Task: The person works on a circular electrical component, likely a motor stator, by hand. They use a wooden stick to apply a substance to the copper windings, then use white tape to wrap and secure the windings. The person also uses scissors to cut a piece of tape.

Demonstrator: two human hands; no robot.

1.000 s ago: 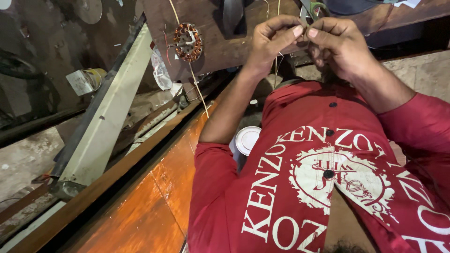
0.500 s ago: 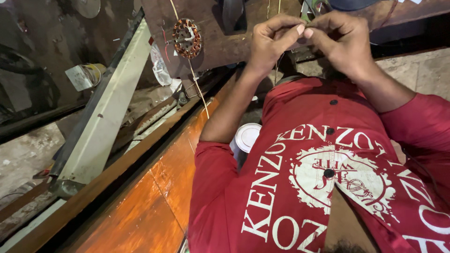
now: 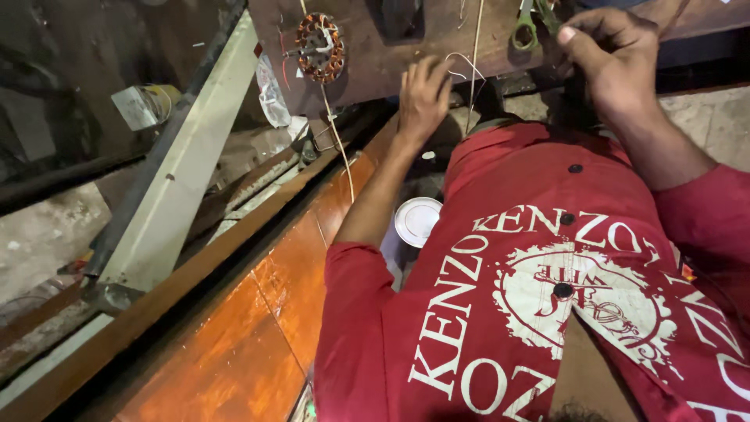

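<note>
Apart now, our hands no longer pinch together: our left hand lies half-open on the dark wooden board, a thin pale wire looping at its fingertips, while our right hand pinches closed, on what we cannot tell; the copper-wound stator sits untouched, winding apparently unfinished

Between the two hands, left hand and right hand, the dark wooden surface lies open, crossed only by a thin pale wire. Green-handled scissors lie just beside the right hand. A copper-wound stator blocks the far left, well apart from both hands.
</note>
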